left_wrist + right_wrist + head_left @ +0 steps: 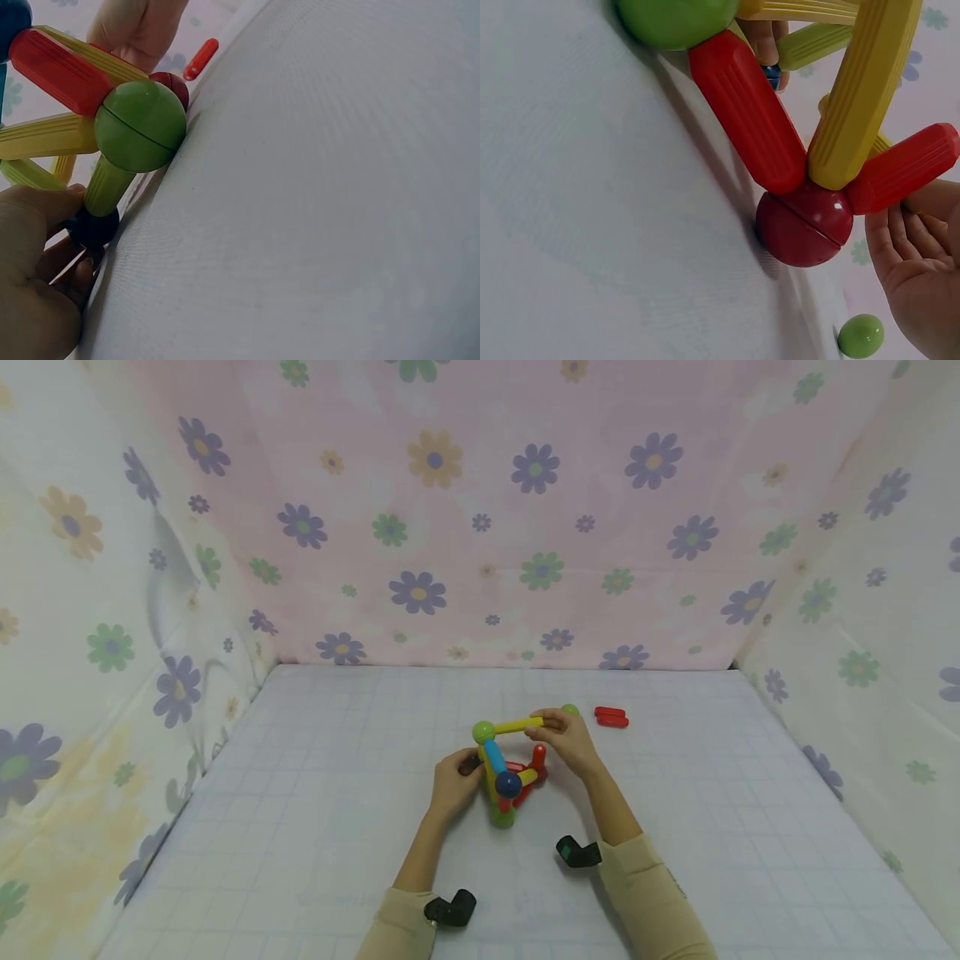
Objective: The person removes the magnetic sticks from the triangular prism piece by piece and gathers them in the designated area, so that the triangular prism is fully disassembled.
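A frame of colored balls and ridged rods, a magnetic-stick toy by its look, stands between the hands. My left hand (pixel 455 787) grips a dark blue ball (pixel 94 227) low on its left side. My right hand (pixel 568 743) pinches the free end of a yellow rod (pixel 517 725), whose other end meets a green ball (pixel 483 732) at the top. A light blue rod (pixel 495 757) runs from there to another dark blue ball (pixel 507 784). Low in front is a larger green ball (pixel 141 126). On the right, a dark red ball (pixel 805 225) joins red and yellow rods.
Beyond my right hand lies a loose green ball (pixel 860 335). Two red rods (pixel 611 717) lie side by side to its right. The white cloth-covered table (pixel 300 793) has flowered fabric walls (pixel 480 510) behind and at both sides.
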The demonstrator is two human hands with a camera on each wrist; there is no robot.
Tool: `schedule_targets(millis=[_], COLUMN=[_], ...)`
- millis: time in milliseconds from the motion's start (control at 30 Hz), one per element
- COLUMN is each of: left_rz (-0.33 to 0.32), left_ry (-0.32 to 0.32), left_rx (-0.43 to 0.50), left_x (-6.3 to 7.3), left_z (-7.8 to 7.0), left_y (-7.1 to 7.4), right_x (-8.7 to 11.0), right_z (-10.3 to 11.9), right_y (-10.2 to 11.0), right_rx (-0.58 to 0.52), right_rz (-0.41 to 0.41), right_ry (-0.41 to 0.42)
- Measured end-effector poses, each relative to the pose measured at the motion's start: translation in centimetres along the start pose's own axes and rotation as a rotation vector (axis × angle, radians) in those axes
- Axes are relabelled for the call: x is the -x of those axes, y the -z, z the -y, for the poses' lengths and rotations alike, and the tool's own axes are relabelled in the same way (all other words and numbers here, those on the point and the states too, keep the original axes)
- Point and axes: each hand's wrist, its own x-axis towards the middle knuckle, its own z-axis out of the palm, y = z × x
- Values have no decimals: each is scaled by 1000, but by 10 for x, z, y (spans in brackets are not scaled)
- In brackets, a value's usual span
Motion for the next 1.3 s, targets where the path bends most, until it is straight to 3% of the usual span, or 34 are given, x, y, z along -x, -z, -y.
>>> schedule_targets(millis=[300,867,1133,1300], left_rz=[-9,-5,-3,-12], left_ry=[4,18,22,6], left_rx=[-4,13,28,28], left_x=[1,2,1,0], left_z=[1,0,1,1], left_y=[-1,0,-1,-1], right_x=[6,32,42,47], right_z=[4,-11,-15,-18], right_y=[17,96,130,148], right_rx=[19,-60,-39,-108], right_rz=[-35,-157,-253,-300], right_ry=[8,109,-6,-59])
